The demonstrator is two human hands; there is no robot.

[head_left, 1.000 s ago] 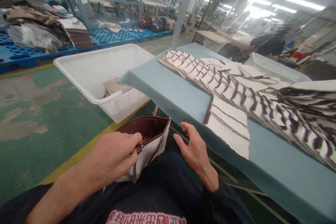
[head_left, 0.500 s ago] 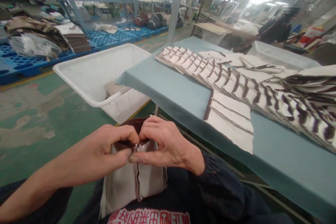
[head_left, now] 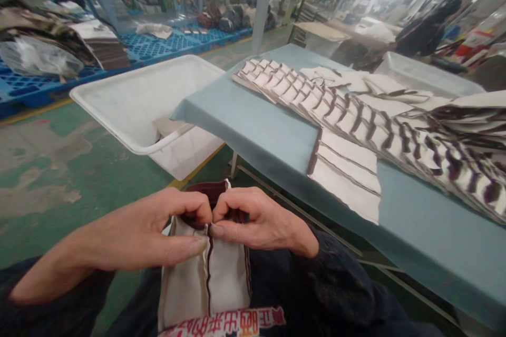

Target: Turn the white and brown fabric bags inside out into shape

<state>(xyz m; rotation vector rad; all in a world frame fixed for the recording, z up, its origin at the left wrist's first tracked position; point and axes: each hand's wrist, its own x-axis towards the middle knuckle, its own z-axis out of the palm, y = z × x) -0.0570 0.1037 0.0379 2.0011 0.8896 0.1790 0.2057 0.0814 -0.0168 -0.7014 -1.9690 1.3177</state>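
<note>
A sewn fabric piece [head_left: 229, 271], cream outside with dark brown inside and a dark-edged seam down its middle, rests against my lap with its upper opening away from me. My left hand [head_left: 158, 229] pinches the rim just left of the seam, thumb on the cream side and fingers curled inside. On the seam's other side, my right hand [head_left: 256, 218] grips the same rim between thumb and bent forefinger. The fingertips of both hands nearly meet at the seam's top. My curled fingers hide part of the brown inside.
A blue-covered table [head_left: 269, 129] stands to the right, with a long overlapping row of cream and brown pieces [head_left: 340, 108] and one flat piece [head_left: 348, 174] near its edge. Ahead left is a white plastic tub [head_left: 118, 95]. Blue pallets [head_left: 158, 47] lie beyond. A person [head_left: 427, 29] is at the back right.
My right thumb has drawn back to the right of the seam, and my left thumb now lies extended along the left side. The seam is more exposed. The view has shifted slightly.
</note>
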